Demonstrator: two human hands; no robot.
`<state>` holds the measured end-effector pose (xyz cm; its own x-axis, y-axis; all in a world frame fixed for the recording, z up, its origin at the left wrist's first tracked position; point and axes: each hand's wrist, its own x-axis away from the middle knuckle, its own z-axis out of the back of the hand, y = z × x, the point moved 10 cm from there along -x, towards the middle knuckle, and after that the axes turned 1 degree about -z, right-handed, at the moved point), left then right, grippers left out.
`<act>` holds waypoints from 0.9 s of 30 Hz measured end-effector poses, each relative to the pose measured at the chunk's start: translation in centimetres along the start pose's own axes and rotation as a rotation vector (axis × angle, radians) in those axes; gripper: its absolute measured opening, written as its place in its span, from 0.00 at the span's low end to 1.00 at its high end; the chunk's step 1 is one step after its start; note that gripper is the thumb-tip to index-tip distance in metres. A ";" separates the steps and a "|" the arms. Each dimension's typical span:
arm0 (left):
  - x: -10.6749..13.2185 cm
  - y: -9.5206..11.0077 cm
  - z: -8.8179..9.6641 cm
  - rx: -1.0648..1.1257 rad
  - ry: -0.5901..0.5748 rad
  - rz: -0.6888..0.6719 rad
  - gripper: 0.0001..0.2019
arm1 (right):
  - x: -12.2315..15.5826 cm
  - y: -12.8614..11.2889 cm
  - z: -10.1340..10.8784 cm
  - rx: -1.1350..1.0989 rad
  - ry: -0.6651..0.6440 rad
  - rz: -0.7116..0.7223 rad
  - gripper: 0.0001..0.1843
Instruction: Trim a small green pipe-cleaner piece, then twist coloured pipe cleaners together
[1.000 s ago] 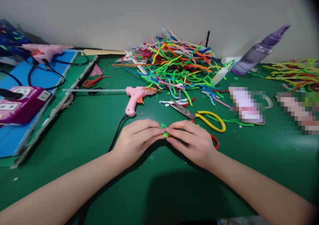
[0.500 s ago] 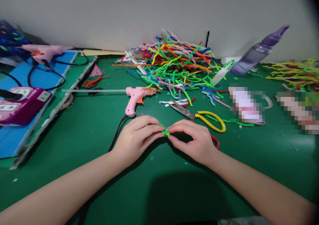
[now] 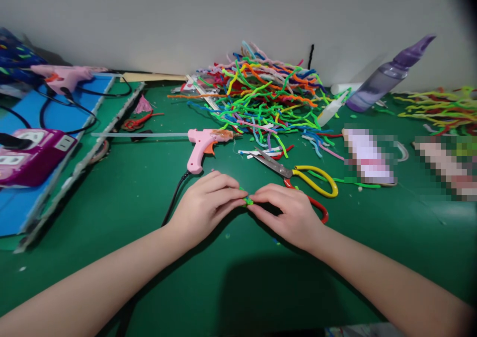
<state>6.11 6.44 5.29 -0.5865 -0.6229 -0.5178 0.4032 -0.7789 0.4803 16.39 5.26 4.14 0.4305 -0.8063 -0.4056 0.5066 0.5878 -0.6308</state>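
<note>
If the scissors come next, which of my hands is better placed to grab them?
Right, probably: the scissors lie just beyond your right hand, handles on its side; your left hand is farther off. Both hands are at the small green piece.

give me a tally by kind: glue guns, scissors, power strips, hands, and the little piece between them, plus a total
Pink glue guns: 2
Scissors: 1 pair
Purple power strip: 1
Hands, left hand and right hand: 2
Green-and-blue piece: 1
Total: 7

The hot-glue gun (image 3: 200, 146) is pink. The fuzzy piece (image 3: 248, 201) in front of it is green and blue.
</note>
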 end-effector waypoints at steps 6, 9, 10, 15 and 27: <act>0.1 -1.1 -0.2 0.014 -0.005 0.102 0.09 | -0.1 0.2 0.0 0.047 -0.011 -0.015 0.05; 0.1 -1.2 -0.3 0.030 -0.004 0.093 0.08 | -0.1 0.3 -0.5 0.069 -0.062 -0.024 0.07; 0.1 -1.3 -0.3 0.032 -0.002 0.093 0.08 | -0.1 0.2 -0.6 0.078 -0.066 -0.017 0.08; 0.3 -1.6 -0.4 0.033 -0.008 0.124 0.10 | -0.1 -0.1 -0.8 0.105 -0.063 0.042 0.10; 0.3 -0.9 0.1 0.004 0.034 0.059 0.06 | -0.1 0.1 -0.3 0.029 -0.037 0.017 0.10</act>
<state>5.47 6.90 4.80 -0.5376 -0.6699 -0.5120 0.4334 -0.7404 0.5137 16.11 5.39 3.92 0.4663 -0.7936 -0.3908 0.5202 0.6033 -0.6045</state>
